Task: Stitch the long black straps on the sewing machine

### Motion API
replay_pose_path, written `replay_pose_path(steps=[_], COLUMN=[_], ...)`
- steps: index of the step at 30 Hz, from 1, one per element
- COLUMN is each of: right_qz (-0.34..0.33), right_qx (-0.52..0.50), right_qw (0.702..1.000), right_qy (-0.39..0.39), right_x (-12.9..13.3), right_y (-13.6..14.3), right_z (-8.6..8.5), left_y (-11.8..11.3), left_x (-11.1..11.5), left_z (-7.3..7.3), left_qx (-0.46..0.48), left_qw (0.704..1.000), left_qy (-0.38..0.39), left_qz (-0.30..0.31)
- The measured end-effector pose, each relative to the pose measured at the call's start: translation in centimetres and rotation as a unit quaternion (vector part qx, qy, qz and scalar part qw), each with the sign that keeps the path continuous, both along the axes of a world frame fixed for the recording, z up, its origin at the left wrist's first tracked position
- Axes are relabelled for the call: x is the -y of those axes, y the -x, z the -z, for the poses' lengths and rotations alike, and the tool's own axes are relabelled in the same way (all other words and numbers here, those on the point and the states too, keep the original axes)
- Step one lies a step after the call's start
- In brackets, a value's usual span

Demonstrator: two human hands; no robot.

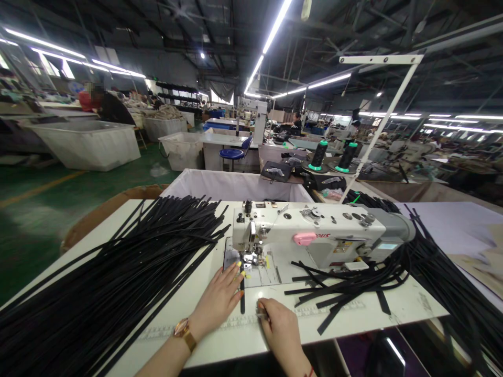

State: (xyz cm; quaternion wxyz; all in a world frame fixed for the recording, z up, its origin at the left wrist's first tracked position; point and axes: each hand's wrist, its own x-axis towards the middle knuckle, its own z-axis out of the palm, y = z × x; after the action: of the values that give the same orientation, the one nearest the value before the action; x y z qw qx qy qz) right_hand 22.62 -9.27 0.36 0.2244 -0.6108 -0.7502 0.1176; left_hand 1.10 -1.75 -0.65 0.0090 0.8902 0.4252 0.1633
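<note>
A short black strap (242,299) lies on the white sewing table, its upper part reaching under the needle area of a white sewing machine (283,222). Flat beside the presser foot, my left hand (218,296) rests on the strap's left edge with fingers stretched out. To the right of the strap, my right hand (280,323) is closed low over the table, thumb and index finger pressed together. Whatever sits in its curled fingers is hidden. A large bundle of black straps (129,262) spreads to the left. More black straps (341,288) lie in front of the machine's body.
A measuring tape strip (231,320) runs along the table's front. Behind the machine stand a lined bin (236,183), two black thread cones (319,156) and a white thread stand (387,123). Another strap heap (444,277) hangs at right. A person (112,107) is far left.
</note>
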Motion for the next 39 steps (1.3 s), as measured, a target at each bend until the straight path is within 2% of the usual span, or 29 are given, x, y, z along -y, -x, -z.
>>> replay_pose_path(steps=[11, 39], right_qz=[0.003, 0.001], right_qx=[0.017, 0.036], right_qw=[1.000, 0.999], right_qy=[-0.006, 0.001], right_x=[-0.2, 0.0], right_y=[0.0, 0.3], right_z=[0.3, -0.8], left_y=[-0.1, -0.6], left_x=[-0.1, -0.4], left_z=[0.1, 0.0], left_qx=[-0.005, 0.007], left_qw=[1.000, 1.000], left_qy=[-0.005, 0.002], left_qz=[-0.003, -0.018])
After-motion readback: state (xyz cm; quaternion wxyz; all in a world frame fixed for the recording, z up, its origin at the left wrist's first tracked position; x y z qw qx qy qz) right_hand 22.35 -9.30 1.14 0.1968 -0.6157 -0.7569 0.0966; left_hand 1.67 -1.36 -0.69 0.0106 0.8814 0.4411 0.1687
